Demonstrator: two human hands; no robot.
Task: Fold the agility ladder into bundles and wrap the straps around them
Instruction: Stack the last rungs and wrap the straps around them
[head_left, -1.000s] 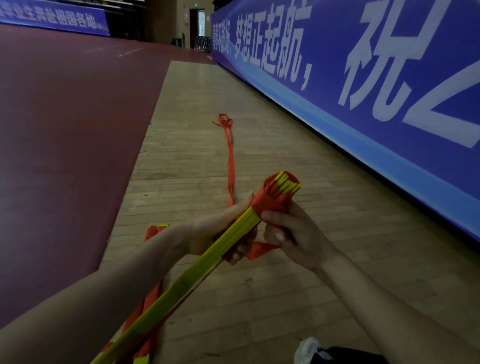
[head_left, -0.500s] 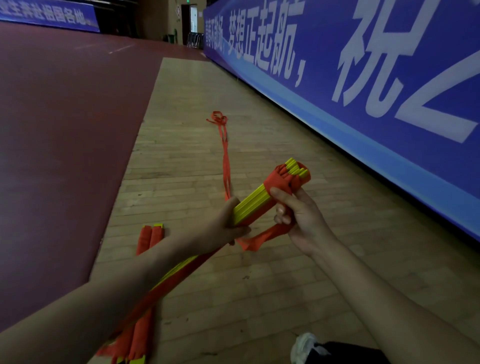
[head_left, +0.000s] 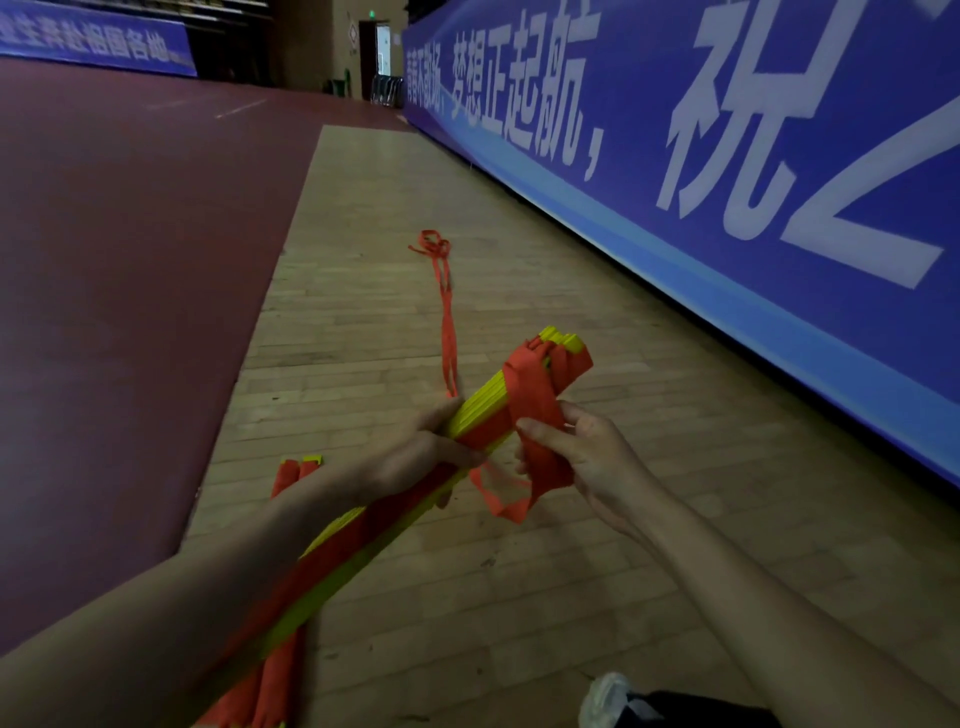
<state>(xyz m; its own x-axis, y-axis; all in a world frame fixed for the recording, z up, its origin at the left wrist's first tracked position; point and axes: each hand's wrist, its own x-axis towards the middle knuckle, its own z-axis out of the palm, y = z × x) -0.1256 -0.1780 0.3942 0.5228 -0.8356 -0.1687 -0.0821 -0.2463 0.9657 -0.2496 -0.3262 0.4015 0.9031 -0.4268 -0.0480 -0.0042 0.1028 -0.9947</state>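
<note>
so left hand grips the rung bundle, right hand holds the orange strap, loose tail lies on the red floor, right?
Wrong floor: head view shows the loose tail on the wooden floor, not the red floor. Left hand does grip the rung bundle; right hand holds the orange strap.

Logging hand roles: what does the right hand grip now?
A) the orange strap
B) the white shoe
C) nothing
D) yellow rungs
A: the right hand grips the orange strap wound round the far end of the bundle, which the left hand holds.
</note>
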